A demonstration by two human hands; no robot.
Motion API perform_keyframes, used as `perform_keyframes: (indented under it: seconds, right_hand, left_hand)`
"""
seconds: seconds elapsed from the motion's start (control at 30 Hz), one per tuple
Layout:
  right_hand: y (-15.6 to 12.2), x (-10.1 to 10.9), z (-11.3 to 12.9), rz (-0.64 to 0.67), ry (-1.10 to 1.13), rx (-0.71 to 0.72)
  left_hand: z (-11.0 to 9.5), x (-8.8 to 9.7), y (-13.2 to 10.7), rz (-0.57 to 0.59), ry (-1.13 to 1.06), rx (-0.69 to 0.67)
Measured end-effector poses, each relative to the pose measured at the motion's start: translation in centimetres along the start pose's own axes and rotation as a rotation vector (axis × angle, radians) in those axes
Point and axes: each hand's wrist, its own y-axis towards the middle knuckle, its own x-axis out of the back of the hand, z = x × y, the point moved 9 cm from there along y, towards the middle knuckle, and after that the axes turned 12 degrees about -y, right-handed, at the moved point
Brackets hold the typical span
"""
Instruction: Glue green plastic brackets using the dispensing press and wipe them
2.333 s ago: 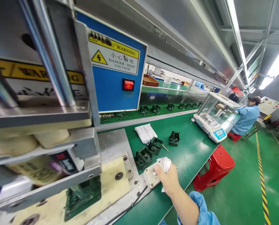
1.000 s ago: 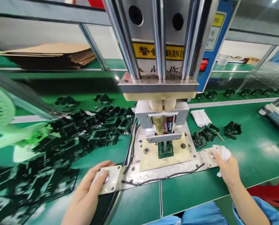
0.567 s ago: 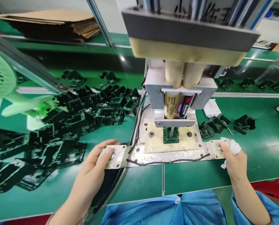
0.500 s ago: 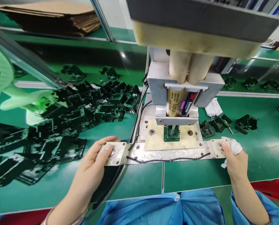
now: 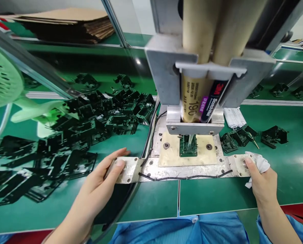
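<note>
My left hand (image 5: 100,184) lies flat with its fingers stretched out, the thumb pressing the round button on the left metal plate (image 5: 129,167). My right hand (image 5: 262,181) is closed around a crumpled white cloth (image 5: 262,164), and its thumb presses the button on the right plate (image 5: 239,166). Between the plates a dark green plastic part (image 5: 188,149) sits in the cream fixture block (image 5: 171,154). The twin adhesive cartridge (image 5: 203,101) in its metal clamp stands right above that part, with the nozzle reaching down to it.
A large heap of black plastic parts (image 5: 72,132) covers the green bench on the left. A few more parts (image 5: 239,137) and white packets (image 5: 234,117) lie to the right. A green fan (image 5: 3,81) stands at far left, with stacked cardboard (image 5: 64,22) behind.
The dispenser head has come down onto the part in the fixture. My view swung from the right end of the bench to the fixture. Both thumbs stay on the buttons.
</note>
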Motion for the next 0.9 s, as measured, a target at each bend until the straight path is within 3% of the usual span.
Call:
perform_keyframes:
  seconds: [0.07,0.13,0.23,0.33,0.4,0.47,0.6,0.77,0.83,0.9]
  right_hand:
    - [0.0,0.0,-0.1,0.007,-0.001,-0.007]
    - [0.0,-0.1,-0.1,0.009,0.004,-0.006]
    - [0.0,0.0,0.0,0.000,-0.004,-0.012]
    - [0.1,-0.2,0.2,0.001,-0.007,-0.014]
    - [0.0,-0.3,0.2,0.012,-0.003,-0.019]
    - [-0.1,-0.4,0.1,0.031,-0.003,-0.028]
    - [0.0,-0.4,0.1,0.041,-0.015,-0.025]
    - [0.1,-0.6,-0.4,0.033,-0.003,-0.044]
    - [-0.7,1.1,-0.5,-0.085,-0.023,-0.025]
    - [-2.5,3.0,0.5,-0.160,-0.041,0.066]
  left_hand:
    - [-2.4,0.5,0.3,0.019,-0.009,-0.102]
    - [-5.6,-0.2,0.8,0.094,-0.065,-0.241]
    - [-9.4,-4.3,1.9,0.361,-0.190,-0.322]
    - [-11.3,-9.3,3.0,0.600,-0.186,-0.274]
    - [-11.9,-11.6,3.5,0.679,-0.199,-0.244]
    - [-12.6,-12.6,3.8,0.712,-0.316,-0.215]
    - [-12.4,-12.8,3.4,0.812,-0.551,0.025]
    - [-10.1,-12.4,-0.8,1.014,-0.624,0.514]
    - [-9.6,-12.6,-3.4,1.142,-0.661,0.683]
    - [-10.0,-12.7,-6.1,1.350,-0.677,0.770]
